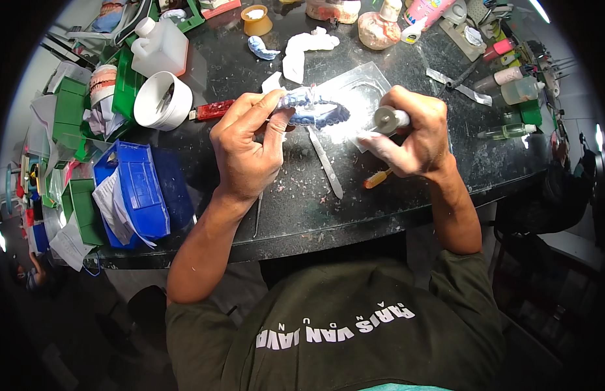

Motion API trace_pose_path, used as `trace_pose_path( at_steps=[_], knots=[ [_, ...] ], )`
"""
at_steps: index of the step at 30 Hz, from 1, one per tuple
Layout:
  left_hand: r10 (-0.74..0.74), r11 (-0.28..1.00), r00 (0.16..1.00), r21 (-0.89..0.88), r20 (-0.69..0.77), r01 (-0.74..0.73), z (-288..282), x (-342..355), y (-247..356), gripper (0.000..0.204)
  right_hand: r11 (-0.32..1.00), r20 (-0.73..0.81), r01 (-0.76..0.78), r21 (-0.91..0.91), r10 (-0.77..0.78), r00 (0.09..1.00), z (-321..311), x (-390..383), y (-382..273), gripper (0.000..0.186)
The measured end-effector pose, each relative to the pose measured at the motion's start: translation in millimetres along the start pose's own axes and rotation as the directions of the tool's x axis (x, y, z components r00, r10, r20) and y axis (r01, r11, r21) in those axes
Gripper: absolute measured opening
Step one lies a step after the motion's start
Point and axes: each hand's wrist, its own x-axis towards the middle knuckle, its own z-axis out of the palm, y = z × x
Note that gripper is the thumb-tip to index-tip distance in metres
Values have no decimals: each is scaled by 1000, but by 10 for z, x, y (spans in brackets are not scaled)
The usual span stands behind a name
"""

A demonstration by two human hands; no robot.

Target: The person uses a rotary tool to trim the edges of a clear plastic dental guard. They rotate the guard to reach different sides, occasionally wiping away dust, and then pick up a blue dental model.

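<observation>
My left hand (247, 146) pinches a blue and white dental impression (323, 115) by its left end, above the black worktop. The curved arch shows a row of tooth shapes. In my right hand (421, 130), close to the right of the impression, is a small pale cylindrical bottle (388, 120), its round end toward me. White dust coats the thumb of that hand. Beneath the impression, a metal scalpel handle (327, 164) lies on the worktop. A clear plastic sheet (367, 79), partly washed out by bright light, lies behind my right hand.
At left stand a white tub (163, 101), a translucent jug (160, 49) and a blue bin (143, 192) with papers. A red utility knife (212, 109) lies near my left hand, an orange-handled tool (378, 178) below my right. White putty (305, 52) and dental models (378, 31) sit behind.
</observation>
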Motion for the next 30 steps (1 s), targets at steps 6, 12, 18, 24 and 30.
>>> trace_pose_path(
  at_steps=[6,12,18,24,30],
  knots=[
    [107,992,994,-75,23,-105,-13,27,16,30,964,98,-266,-29,268,959,-110,44,-57,67],
    [372,914,906,90,201,-395,-140,78,224,41,943,152,-209,-260,254,955,-5,-24,-140,62],
    [393,907,900,83,186,-413,-133,-21,210,50,935,153,-142,-324,200,968,47,-74,-135,47],
    [429,877,881,143,198,-459,-120,-3,191,43,934,172,-119,-337,185,968,70,-97,-101,44],
    [426,874,875,147,229,-464,-135,8,193,44,943,196,-84,-322,153,969,106,-95,-71,41]
  ],
)
